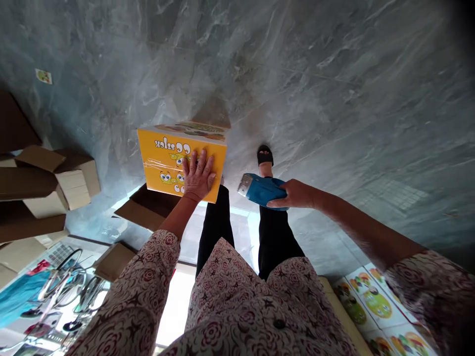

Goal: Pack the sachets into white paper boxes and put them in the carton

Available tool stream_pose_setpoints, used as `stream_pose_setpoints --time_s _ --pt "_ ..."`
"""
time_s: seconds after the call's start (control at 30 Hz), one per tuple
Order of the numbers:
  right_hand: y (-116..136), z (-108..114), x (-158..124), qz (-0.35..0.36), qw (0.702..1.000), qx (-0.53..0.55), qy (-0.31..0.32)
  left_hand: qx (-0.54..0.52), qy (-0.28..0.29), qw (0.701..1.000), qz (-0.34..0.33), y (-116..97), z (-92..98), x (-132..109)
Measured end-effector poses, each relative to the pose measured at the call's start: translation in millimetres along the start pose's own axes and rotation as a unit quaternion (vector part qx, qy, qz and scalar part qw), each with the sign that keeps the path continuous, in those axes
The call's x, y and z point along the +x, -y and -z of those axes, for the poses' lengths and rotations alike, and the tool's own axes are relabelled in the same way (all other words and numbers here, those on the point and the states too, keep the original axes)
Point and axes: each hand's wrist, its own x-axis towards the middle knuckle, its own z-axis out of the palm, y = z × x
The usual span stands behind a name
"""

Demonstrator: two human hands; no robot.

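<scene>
My left hand (198, 178) lies flat on the yellow top of a printed cardboard box (152, 173), fingers spread. Cartoon eyes and upside-down lettering show on that face, and a shiny strip like clear tape runs in from its left edge. Part of the print is under my palm. My right hand (293, 194) is wrapped round a blue tape dispenser (260, 190), whose metal-edged end points left toward the box. A gap separates the dispenser from the box.
Open brown cartons (74, 183) are piled at the left, and an open carton (144, 210) sits just behind the yellow box. Printed boxes (374, 301) stand at lower right. A bicycle (70, 282) is at lower left. A small sticker (43, 76) lies on the grey floor (297, 74).
</scene>
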Motion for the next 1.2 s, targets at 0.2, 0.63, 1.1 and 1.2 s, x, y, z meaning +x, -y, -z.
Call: stream_pose_setpoints --time_s 0.2,0.63,1.1,1.2 --pt "-28.0 2.5 11.7 -0.058 0.997 0.050 -0.002 -0.002 -0.007 1.000 -0.002 3.1 -1.5 0.5" --pt "-32.5 3.9 -4.6 0.006 1.000 -0.012 0.000 0.015 -0.003 1.000 0.002 8.9 -3.4 -2.2" --pt "38.7 -18.8 45.9 -0.005 0.992 -0.090 -0.093 0.002 0.009 1.000 0.011 7.8 -1.6 -1.3" --pt "82.9 -36.3 83.2 -0.010 0.989 -0.004 -0.147 -0.001 0.008 1.000 0.022 5.0 -0.6 -0.2"
